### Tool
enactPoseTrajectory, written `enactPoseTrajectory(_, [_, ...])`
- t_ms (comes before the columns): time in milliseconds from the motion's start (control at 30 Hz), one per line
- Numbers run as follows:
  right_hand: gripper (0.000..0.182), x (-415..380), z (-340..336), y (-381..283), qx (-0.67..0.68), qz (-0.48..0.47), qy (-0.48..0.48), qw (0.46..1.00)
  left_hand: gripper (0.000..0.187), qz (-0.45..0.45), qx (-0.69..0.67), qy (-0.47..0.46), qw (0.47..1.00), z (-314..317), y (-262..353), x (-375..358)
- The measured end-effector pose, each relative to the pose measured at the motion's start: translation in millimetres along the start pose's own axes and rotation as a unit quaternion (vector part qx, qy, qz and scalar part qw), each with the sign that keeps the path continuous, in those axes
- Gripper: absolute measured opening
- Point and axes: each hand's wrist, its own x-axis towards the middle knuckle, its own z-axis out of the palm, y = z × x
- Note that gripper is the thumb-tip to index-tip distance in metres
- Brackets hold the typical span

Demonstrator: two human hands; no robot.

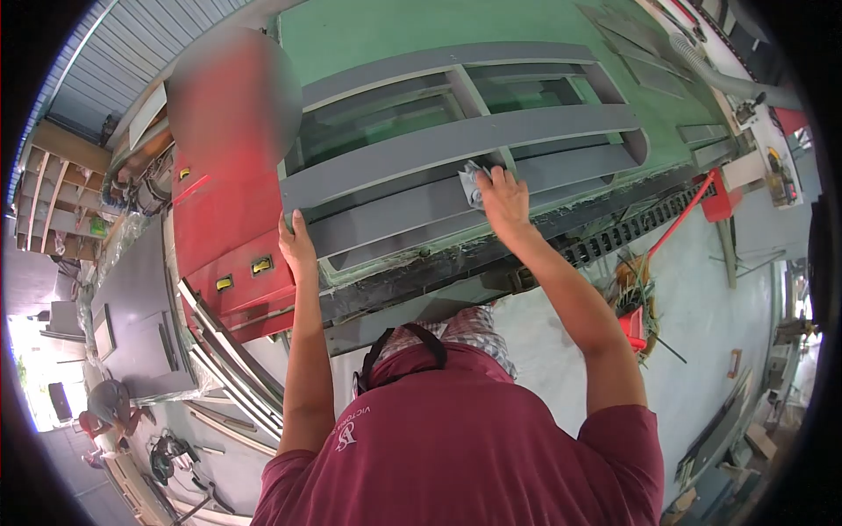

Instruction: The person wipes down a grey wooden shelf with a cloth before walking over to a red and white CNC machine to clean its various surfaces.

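A grey slatted wooden frame (386, 162) with rounded right-hand corners lies on the green work surface (368, 22). At its near left corner, my left hand (298, 250) grips the end edge between thumb and fingers. My right hand (506, 203) has its fingers closed around a crumpled grey cloth (474, 184). The cloth is pressed against the near part of the frame, beside a short crosspiece. My fingers partly cover the cloth.
A red machine body (228, 237) with yellow-marked latches adjoins the frame's left end. A black cable chain (640, 223) runs below the table's near edge. Long strips (224, 351) lean at lower left, where another person (110, 408) crouches. A red-handled broom (638, 324) stands right.
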Motion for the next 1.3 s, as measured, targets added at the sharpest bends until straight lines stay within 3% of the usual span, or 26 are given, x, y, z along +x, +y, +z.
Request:
enactPoseTrajectory(133, [0.035,-18.3,11.2,-6.1,-0.081,0.057,-0.059,0.993,0.067,-0.005,0.018,0.001,1.000,-0.2,-1.2,0.6])
enactPoseTrajectory(233, [0.038,-11.8,10.7,-1.8,-0.051,0.086,-0.128,0.987,0.067,-0.009,0.024,0.000,1.000,-0.8,-0.1,-0.5])
enactPoseTrajectory(333, [0.038,9.3,-11.8,1.8,0.014,0.031,-0.056,0.998,0.068,-0.016,0.017,-0.006,1.000,-0.5,0.0,1.5])
enactPoseTrajectory(533, [0.030,28.2,-18.3,14.4,-0.015,-0.050,-0.049,0.997,0.069,0.004,0.028,-0.001,1.000,-0.5,-1.0,0.8])
enactPoseTrajectory(667, [0.027,24.4,-26.5,20.4,0.014,-0.021,-0.071,0.997,0.068,-0.003,0.032,-0.010,0.999,-2.0,-2.3,1.2])
enactPoseTrajectory(867, [0.027,-9.4,-45.7,32.6,0.024,0.029,-0.225,0.974,0.066,-0.011,0.039,-0.002,0.999,1.1,-9.1,2.8])
enactPoseTrajectory(933, [0.035,-8.6,-84.4,52.4,0.082,0.039,-0.362,0.928,0.065,-0.004,0.039,0.003,0.999,1.6,-6.7,1.9])
enactPoseTrajectory(1067, [0.044,1.4,-71.7,114.1,0.212,0.133,-0.293,0.923,0.061,0.002,0.048,0.006,0.999,1.2,-2.9,0.4])
enactPoseTrajectory(1133, [0.046,10.5,-44.5,125.5,0.298,0.248,-0.183,0.904,0.060,0.014,0.042,0.008,0.999,2.0,-1.1,-0.1])
enactPoseTrajectory(1300, [0.050,18.4,34.8,93.6,0.354,0.303,-0.144,0.873,0.058,0.019,0.028,0.010,0.999,1.5,6.8,-3.1])
